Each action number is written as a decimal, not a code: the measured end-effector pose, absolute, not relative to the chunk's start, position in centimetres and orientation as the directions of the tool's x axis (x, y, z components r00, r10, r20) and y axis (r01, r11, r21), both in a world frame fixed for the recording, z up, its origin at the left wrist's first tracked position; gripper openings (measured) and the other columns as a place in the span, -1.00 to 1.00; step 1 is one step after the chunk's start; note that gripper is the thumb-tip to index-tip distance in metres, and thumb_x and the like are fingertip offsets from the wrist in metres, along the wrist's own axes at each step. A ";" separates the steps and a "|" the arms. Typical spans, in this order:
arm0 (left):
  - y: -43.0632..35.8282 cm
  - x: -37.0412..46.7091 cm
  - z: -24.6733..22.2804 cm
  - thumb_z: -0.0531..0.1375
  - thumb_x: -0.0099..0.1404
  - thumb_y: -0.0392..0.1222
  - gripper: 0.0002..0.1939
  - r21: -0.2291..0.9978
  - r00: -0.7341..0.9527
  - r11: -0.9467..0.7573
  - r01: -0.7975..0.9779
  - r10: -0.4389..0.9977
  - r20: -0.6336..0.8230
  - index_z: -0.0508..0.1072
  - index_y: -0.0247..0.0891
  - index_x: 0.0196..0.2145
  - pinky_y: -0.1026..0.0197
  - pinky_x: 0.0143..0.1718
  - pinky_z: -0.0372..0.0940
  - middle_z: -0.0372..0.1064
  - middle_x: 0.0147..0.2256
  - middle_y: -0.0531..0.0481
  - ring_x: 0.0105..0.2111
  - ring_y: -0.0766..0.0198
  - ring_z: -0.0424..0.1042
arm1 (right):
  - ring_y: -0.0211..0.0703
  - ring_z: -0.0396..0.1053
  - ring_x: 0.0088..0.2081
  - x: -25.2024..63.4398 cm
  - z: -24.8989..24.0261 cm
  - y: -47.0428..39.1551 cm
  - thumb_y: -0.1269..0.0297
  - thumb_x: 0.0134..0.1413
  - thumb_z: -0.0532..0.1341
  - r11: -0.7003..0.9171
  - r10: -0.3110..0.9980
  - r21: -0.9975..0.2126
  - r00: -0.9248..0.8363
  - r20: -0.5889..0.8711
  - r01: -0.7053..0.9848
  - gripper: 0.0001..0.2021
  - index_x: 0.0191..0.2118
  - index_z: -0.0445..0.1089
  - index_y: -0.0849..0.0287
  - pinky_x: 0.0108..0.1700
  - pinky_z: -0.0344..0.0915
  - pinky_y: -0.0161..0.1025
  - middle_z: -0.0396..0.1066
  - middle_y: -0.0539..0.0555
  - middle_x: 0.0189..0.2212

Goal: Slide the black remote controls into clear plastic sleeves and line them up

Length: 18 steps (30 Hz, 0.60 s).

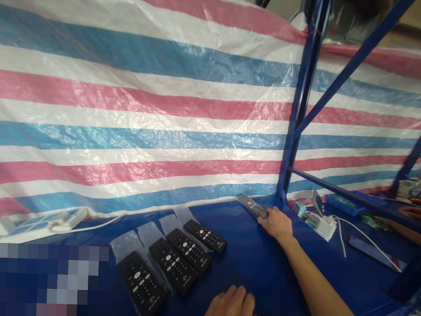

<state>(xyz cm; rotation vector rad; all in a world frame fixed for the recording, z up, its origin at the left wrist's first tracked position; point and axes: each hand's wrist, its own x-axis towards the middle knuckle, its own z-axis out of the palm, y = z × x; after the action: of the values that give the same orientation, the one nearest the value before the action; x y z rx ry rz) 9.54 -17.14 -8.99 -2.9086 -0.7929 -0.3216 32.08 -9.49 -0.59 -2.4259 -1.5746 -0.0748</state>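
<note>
The right hand (pixel 276 223) is stretched far forward across the dark blue plastic-covered table top (pixel 248 265), its fingers closed over the near end of a slim black remote control sealed in a clear plastic sleeve (pixel 252 206); that remote lies flat on the table, running up and to the left from the fingertips, close to the foot of the blue metal upright post (pixel 302 96). The left hand (pixel 232 307) rests low at the near edge, loosely curled with knuckles up, holding nothing, though whether the palm presses the table I cannot tell. To the left of that hand, and well apart from the reaching hand, four black rectangular remote controls with white buttons, each partly in a clear plastic bag (pixel 174 265), lie side by side in a slanted row, nearly touching one another. Beyond the gripped remote hangs a wrinkled woven plastic sheet striped in pink, white and blue (pixel 146 105), which fills the back. Far to the left of the row, at the foot of the sheet, lies a white power strip with its white cord (pixel 68 219). To the right of the reaching hand, past the post, sits a white charger block with a white cable (pixel 327 226), and further right a flat dark phone-like slab (pixel 376 252) lies under that cable. At the far right edge another person's hand (pixel 414 213) rests near a shallow blue plastic tray (pixel 345 204)
</note>
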 end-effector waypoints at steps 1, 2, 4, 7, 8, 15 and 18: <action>-17.1 9.5 -9.3 0.20 0.22 -0.18 -0.82 -0.046 0.837 -0.859 0.510 0.484 0.254 0.35 -0.18 -0.20 0.30 -0.47 0.30 0.43 -0.31 0.01 -0.34 0.22 0.44 | 0.11 0.41 -0.10 32.7 -0.5 -9.5 0.10 0.09 0.08 -0.415 0.879 -0.178 0.444 0.174 0.892 -0.62 -0.10 0.43 0.25 -0.20 0.28 -0.13 0.37 0.30 -0.11; -17.1 9.5 -9.5 0.20 0.22 -0.18 -0.82 -0.043 0.835 -0.861 0.507 0.479 0.270 0.34 -0.18 -0.20 0.30 -0.47 0.30 0.43 -0.31 0.01 -0.34 0.22 0.44 | 0.11 0.41 -0.10 33.2 -0.5 -9.6 0.10 0.10 0.07 -0.436 0.869 -0.179 0.464 0.171 0.882 -0.61 -0.09 0.42 0.25 -0.20 0.29 -0.12 0.37 0.31 -0.10; -17.0 9.5 -9.6 0.20 0.22 -0.18 -0.83 -0.044 0.839 -0.866 0.499 0.469 0.276 0.34 -0.18 -0.21 0.30 -0.48 0.29 0.43 -0.32 0.02 -0.35 0.23 0.44 | 0.12 0.42 -0.11 33.7 -0.5 -9.7 0.07 0.11 0.06 -0.458 0.858 -0.185 0.487 0.163 0.869 -0.59 -0.08 0.42 0.24 -0.21 0.30 -0.12 0.38 0.30 -0.10; -17.1 9.6 -9.0 0.21 0.22 -0.18 -0.84 -0.062 0.850 -0.869 0.491 0.462 0.253 0.35 -0.20 -0.23 0.30 -0.52 0.27 0.43 -0.34 0.02 -0.37 0.24 0.44 | 0.11 0.43 -0.12 33.8 -0.7 -9.8 0.03 0.11 0.05 -0.469 0.853 -0.191 0.498 0.155 0.862 -0.57 -0.08 0.43 0.22 -0.21 0.30 -0.12 0.39 0.29 -0.09; -17.1 9.7 -8.8 0.22 0.21 -0.18 -0.84 -0.067 0.853 -0.870 0.489 0.461 0.246 0.35 -0.20 -0.24 0.31 -0.52 0.26 0.42 -0.35 0.02 -0.38 0.24 0.44 | 0.11 0.43 -0.12 33.8 -0.7 -9.8 0.03 0.11 0.05 -0.471 0.852 -0.192 0.501 0.153 0.861 -0.57 -0.09 0.44 0.21 -0.20 0.30 -0.12 0.39 0.28 -0.10; -17.2 9.3 -8.0 0.17 0.26 -0.15 -0.88 -0.074 0.857 -0.876 0.476 0.443 0.262 0.35 -0.20 -0.26 0.33 -0.52 0.26 0.42 -0.35 0.04 -0.36 0.27 0.42 | 0.19 0.38 -0.07 33.4 -0.2 -9.8 0.01 0.09 0.10 -0.498 0.824 -0.174 0.526 0.209 0.849 -0.55 -0.08 0.40 0.30 -0.16 0.28 -0.05 0.37 0.34 -0.10; -16.8 8.6 -5.6 0.11 0.29 -0.23 -0.94 -0.046 0.805 -0.819 0.571 0.548 0.226 0.37 -0.20 -0.28 0.29 -0.40 0.32 0.42 -0.33 0.02 -0.32 0.24 0.43 | 0.16 0.35 -0.06 32.2 0.1 -9.9 0.04 0.13 0.08 -0.416 0.807 -0.208 0.465 0.365 0.885 -0.57 -0.08 0.38 0.31 -0.14 0.26 -0.07 0.38 0.33 -0.12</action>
<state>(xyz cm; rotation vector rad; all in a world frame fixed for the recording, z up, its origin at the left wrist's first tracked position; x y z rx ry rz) 8.57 -16.79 -5.57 -2.8777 -0.8957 -0.3086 32.21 -9.86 0.12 -2.3492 -1.4254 -0.2938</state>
